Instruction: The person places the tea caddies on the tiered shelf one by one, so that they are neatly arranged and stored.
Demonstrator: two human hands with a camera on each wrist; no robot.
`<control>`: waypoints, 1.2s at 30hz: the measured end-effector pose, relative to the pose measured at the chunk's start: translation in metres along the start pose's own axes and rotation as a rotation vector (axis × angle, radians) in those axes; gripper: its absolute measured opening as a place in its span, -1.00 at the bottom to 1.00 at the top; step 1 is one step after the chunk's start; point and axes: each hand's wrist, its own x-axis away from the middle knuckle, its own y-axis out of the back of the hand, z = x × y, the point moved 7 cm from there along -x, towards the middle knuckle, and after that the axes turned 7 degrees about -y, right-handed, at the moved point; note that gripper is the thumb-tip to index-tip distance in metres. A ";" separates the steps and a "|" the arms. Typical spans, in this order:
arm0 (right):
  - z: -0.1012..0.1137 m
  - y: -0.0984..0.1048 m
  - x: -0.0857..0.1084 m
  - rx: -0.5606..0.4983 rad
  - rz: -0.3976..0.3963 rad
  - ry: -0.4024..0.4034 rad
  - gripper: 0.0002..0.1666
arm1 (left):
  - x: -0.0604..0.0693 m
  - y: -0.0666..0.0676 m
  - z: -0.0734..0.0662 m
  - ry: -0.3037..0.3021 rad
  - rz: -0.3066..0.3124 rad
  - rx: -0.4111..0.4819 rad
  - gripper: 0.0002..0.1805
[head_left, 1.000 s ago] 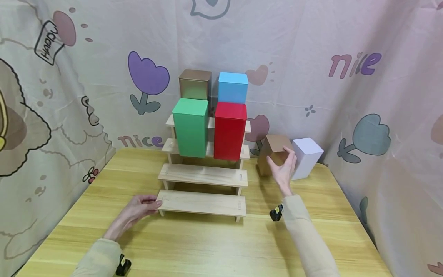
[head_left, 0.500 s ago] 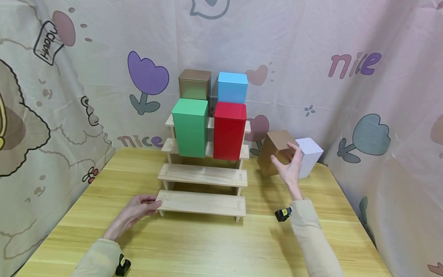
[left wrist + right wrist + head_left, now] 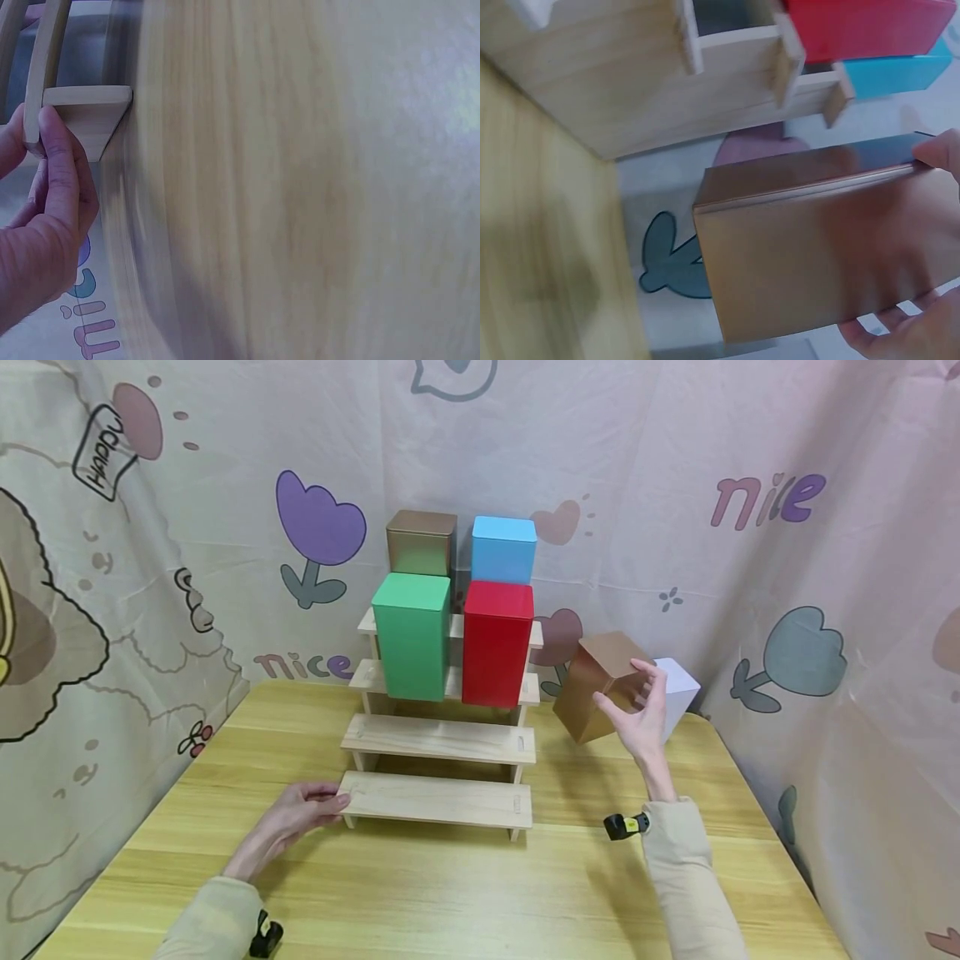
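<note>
In the head view my left hand (image 3: 292, 814) pinches the left end of the lowest board of a stepped wooden shelf (image 3: 438, 797). The left wrist view shows thumb and fingers on either side of that board's end. At the right back, my right hand (image 3: 639, 718) grips a copper-brown box (image 3: 611, 653) between thumb and fingers. The box leans to one side, and in the right wrist view its lower end stands off the tabletop. Behind the right hand a white box (image 3: 679, 687) is partly hidden.
Upper steps carry a green box (image 3: 412, 639), a red box (image 3: 498, 647), a bronze box (image 3: 422, 543) and a blue box (image 3: 504, 550). The wooden table (image 3: 420, 893) ends at a patterned cloth backdrop (image 3: 630, 460).
My right hand has moved to the right and slightly up over the white box. The brown box has tilted and risen with it. The left hand stays on the shelf.
</note>
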 end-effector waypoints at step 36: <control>0.063 0.004 0.021 -0.329 0.311 0.007 -0.10 | 0.001 0.000 -0.002 -0.007 0.003 -0.005 -0.25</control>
